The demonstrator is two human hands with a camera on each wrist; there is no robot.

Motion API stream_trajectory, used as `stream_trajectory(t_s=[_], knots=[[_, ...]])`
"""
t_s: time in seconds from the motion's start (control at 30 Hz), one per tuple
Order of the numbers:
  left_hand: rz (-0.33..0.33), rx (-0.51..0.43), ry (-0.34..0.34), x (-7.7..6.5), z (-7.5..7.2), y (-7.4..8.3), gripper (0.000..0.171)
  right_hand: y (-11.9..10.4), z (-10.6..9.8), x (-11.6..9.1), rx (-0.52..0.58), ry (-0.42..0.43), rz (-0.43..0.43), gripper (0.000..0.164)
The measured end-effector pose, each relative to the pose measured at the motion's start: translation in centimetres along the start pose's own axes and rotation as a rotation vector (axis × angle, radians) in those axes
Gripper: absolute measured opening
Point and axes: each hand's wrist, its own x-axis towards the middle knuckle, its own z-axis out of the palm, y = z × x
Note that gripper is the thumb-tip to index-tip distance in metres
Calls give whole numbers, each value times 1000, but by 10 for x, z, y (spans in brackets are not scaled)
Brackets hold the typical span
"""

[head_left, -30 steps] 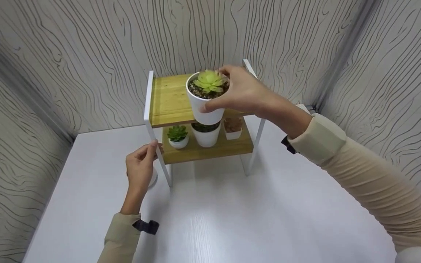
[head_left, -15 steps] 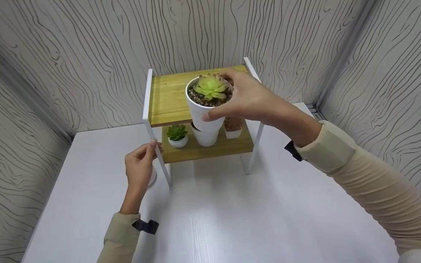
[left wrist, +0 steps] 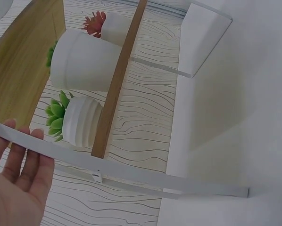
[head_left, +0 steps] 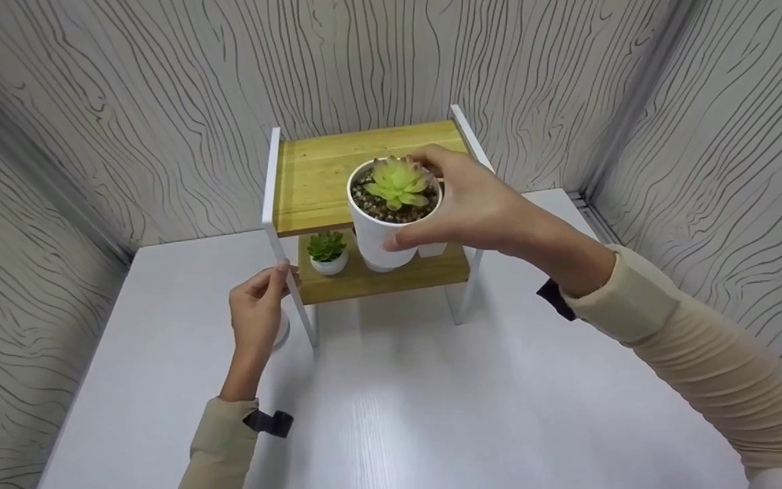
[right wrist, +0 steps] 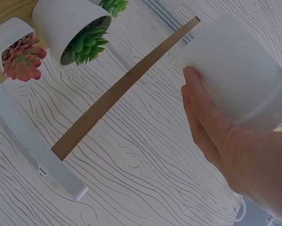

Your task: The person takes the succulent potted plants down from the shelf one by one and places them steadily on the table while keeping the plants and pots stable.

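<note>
My right hand (head_left: 479, 204) grips a potted succulent (head_left: 396, 183), a yellow-green plant in a white pot with gravel, thumb on the near side. It is held in front of the upper board (head_left: 313, 180) of a small two-tier plant shelf. The right wrist view shows the white pot from below (right wrist: 240, 70), with fingers along its side. My left hand (head_left: 256, 312) pinches the shelf's white left leg, its fingers curled over the metal bar (left wrist: 65, 153) in the left wrist view.
On the lower board (head_left: 364, 288) stand a small green succulent (head_left: 328, 255), a larger white pot (left wrist: 87, 61) and a reddish succulent (right wrist: 25, 59). The held pot mostly hides the larger pot in the head view. A round white object (head_left: 282, 329) lies behind my left hand. Patterned walls surround the white table (head_left: 398, 407).
My right hand has brought the potted succulent down and toward me, from over the upper board to in front of its edge. The left hand stays on the shelf leg.
</note>
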Motion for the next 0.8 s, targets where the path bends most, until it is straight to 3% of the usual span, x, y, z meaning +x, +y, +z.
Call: stream_trajectory(t_s=[0.5, 0.8], knots=[[-20, 36, -4, 1, 0, 1, 38, 23, 7, -12, -68, -36, 35, 97], [-12, 11, -6, 1, -1, 0, 37, 34, 8, -16, -47, -51, 54, 98]])
